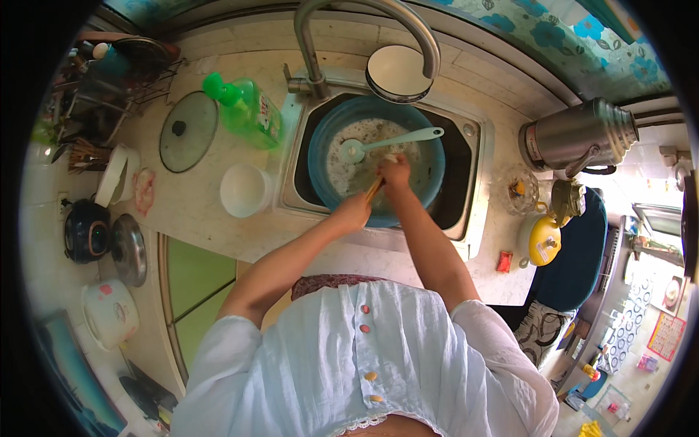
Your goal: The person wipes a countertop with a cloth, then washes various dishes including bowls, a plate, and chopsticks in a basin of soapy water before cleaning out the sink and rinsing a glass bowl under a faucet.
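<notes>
My left hand [354,212] grips the near end of a small bundle of wooden sticks [374,189] that look like chopsticks, at the near rim of a blue plastic basin [322,147]. My right hand [396,172] is closed around their far part, over the basin. Something pale [391,158] shows at its fingers, too small to name. Foamy, cloudy water [349,175] lies in the basin. Across it rests a pale mint ladle or spoon [404,137], its handle reaching the right rim. The basin sits in a steel sink [471,185].
A curved faucet [311,54] arches over the sink, above a stacked bowl [400,71]. Left stand a green pump bottle [251,112], a white bowl [244,190] and a glass lid [188,131]. Right are a steel thermos [579,136], a yellow-lidded pot [540,240] and a red packet [504,261].
</notes>
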The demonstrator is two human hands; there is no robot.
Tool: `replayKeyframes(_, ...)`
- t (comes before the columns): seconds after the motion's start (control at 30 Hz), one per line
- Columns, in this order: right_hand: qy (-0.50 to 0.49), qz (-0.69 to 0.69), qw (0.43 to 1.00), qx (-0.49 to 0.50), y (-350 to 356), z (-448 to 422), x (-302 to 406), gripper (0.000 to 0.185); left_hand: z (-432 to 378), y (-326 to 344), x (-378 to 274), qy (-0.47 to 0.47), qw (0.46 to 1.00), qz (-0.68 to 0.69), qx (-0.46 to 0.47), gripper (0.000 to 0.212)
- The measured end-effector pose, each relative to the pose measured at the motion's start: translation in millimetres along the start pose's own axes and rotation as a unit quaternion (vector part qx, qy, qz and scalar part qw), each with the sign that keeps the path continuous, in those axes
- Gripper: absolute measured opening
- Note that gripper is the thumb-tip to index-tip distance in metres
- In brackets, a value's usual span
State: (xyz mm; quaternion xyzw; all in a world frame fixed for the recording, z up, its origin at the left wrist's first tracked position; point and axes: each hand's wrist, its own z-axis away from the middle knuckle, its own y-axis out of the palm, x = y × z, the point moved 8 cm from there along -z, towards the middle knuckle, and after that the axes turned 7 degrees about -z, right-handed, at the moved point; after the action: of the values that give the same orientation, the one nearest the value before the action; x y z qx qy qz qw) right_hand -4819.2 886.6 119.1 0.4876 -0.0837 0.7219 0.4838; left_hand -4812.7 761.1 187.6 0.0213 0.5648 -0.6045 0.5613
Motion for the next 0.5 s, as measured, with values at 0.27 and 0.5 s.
replayKeyframes(0.27,0.168,0.224,0.954,0.105,-10,28,14,0.043,56,-50,37,-0.038,0.998,0.011,0.054,0.021)
replayKeyframes(0.5,0.115,0.059,0.977,0.172,41,73,43,0.038,-1,-26,-11,-0.055,0.983,0.149,-0.092,0.016)
